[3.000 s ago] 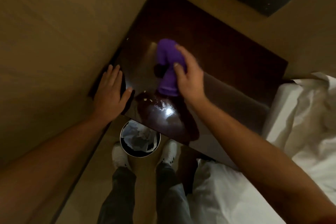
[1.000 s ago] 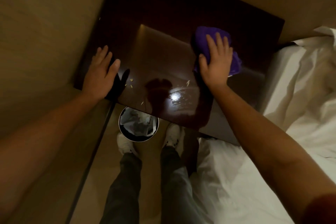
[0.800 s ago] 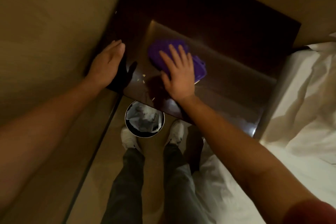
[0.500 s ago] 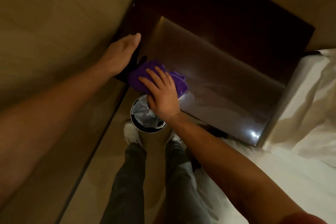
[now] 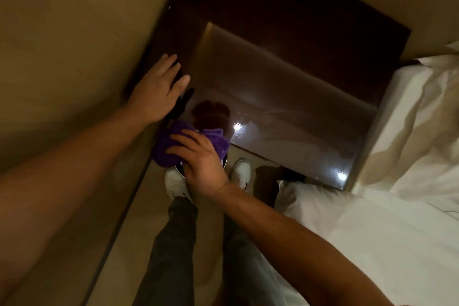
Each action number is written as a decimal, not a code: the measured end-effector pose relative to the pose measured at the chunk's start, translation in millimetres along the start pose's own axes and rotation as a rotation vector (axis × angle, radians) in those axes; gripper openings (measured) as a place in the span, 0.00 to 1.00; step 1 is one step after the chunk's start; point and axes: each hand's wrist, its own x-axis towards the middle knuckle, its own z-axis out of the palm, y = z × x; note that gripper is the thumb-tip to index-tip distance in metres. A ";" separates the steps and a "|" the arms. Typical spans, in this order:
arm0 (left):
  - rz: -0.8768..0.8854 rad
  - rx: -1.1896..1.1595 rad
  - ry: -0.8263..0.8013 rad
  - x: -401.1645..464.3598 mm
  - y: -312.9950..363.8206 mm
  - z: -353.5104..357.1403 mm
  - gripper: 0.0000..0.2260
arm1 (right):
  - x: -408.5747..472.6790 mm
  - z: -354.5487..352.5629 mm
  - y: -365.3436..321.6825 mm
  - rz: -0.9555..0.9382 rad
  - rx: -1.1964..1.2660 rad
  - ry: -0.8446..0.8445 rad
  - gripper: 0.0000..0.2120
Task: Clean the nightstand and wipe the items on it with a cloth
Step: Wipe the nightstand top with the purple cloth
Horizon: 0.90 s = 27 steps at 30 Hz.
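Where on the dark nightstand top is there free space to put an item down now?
The glossy dark wooden nightstand top is bare from its middle to the wall and to the white bed sheet. The near-left corner is crowded: left hand resting there, right hand gripping the purple cloth.

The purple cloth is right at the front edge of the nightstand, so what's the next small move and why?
Probably shake the purple cloth out over the bin below: the right hand holds it past the nightstand edge, directly above the mostly hidden bin, while the left hand rests at the corner.
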 end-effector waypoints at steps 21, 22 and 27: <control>0.167 0.228 0.026 6.4 37.8 37.5 0.26 | -120.9 -197.8 168.5 0.779 -0.403 0.559 0.33; 0.163 0.224 0.026 6.4 38.2 37.4 0.26 | -116.4 -189.3 164.4 0.786 -0.396 0.567 0.34; 0.134 0.183 0.019 7.3 41.1 35.7 0.26 | -77.9 -131.1 124.1 0.607 -0.323 0.466 0.34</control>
